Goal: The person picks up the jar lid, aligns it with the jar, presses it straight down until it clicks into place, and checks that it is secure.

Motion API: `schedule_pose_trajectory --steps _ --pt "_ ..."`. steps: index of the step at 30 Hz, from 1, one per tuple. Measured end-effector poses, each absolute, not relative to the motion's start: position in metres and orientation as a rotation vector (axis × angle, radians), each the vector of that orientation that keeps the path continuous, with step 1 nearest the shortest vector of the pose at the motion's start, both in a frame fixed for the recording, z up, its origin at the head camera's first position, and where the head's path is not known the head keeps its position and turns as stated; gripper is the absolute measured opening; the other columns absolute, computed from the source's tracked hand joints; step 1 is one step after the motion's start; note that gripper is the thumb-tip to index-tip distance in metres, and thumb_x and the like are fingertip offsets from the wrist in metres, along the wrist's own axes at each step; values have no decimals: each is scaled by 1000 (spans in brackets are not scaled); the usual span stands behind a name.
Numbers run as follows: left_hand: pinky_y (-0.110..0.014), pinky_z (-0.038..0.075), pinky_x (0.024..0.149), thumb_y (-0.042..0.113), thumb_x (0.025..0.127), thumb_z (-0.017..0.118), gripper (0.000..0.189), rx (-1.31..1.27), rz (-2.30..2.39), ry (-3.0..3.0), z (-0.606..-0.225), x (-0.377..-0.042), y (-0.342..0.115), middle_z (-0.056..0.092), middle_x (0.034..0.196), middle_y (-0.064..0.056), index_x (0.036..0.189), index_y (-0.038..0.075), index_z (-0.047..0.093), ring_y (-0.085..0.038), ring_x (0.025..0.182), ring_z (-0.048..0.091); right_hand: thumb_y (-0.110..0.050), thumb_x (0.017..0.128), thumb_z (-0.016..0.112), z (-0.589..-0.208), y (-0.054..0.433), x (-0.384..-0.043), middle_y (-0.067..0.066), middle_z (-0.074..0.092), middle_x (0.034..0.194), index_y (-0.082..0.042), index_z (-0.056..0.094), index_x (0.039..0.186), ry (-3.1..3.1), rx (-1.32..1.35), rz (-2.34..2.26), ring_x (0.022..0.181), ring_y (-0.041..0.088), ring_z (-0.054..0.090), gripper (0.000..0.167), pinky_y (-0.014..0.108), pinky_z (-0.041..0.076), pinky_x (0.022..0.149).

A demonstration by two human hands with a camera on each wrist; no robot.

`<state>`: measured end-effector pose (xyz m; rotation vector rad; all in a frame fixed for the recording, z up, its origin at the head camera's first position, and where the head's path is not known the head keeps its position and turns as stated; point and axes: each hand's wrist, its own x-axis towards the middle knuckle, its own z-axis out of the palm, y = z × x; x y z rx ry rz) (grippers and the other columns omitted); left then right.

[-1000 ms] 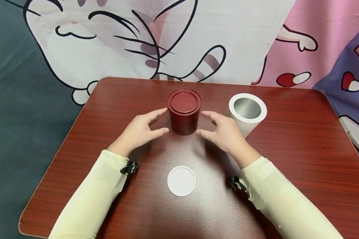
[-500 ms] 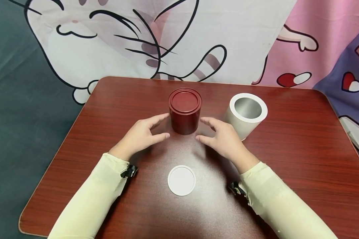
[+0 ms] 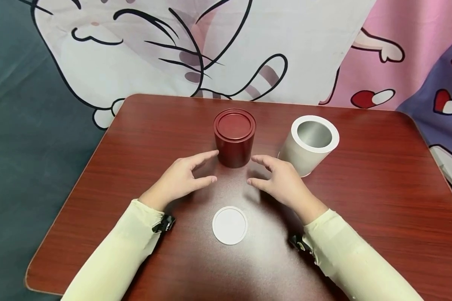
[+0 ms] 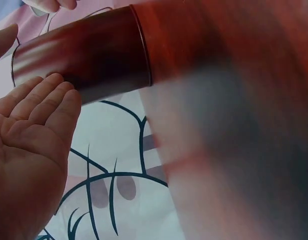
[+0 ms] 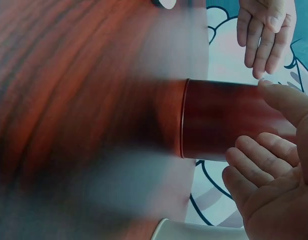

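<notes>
A dark red lidded canister [image 3: 235, 142] stands upright toward the back of the table. My left hand [image 3: 178, 179] is at its front left, fingers extended and thumb spread, holding nothing. On the other side, at the front right, my right hand [image 3: 282, 179] has the same shape and is also without anything in it. Both palms face each other, as the left wrist view shows for the left palm [image 4: 33, 135] and the right wrist view for the right palm [image 5: 279, 180]. A white round disc [image 3: 229, 225] lies flat in front of the hands.
A white hollow cylinder [image 3: 309, 146], open at the top, stands to the right, close behind the right hand. Everything rests on a reddish-brown wooden table [image 3: 380, 188]. A cartoon-printed cloth [image 3: 305, 33] hangs behind its far edge.
Both hands have drawn back a little toward the person, away from the canister's sides. The canister, the disc and the white cylinder stay where they were.
</notes>
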<state>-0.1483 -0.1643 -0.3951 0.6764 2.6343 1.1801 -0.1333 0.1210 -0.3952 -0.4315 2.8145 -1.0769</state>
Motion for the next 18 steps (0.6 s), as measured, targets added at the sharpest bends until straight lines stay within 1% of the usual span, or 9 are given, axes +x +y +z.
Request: schedule_pose_trajectory --steps 5,12,18 --pt "-43 45 109 29 88 79 63 683 1168 2646 -401 -143 -163 56 145 2 146 20 55 -23 128 57 -30 82 83 -399 122 -130 8 64 135 -9 62 136 2803 -451 -1071 121 32 62 62 48 49 102" --pt "-42 44 109 30 88 79 62 682 1168 2648 -408 -137 -164 58 143 5 145 20 56 -15 131 54 -29 82 84 -403 124 -126 7 66 132 -8 64 135 2807 -478 -1074 120 30 63 61 47 50 101" --pt "-41 44 109 29 88 79 62 710 1158 2631 -410 -134 -163 57 143 5 145 19 56 -15 131 53 -29 81 85 -407 124 -122 6 67 131 -9 65 133 2789 -487 -1077 122 27 62 60 47 49 102"
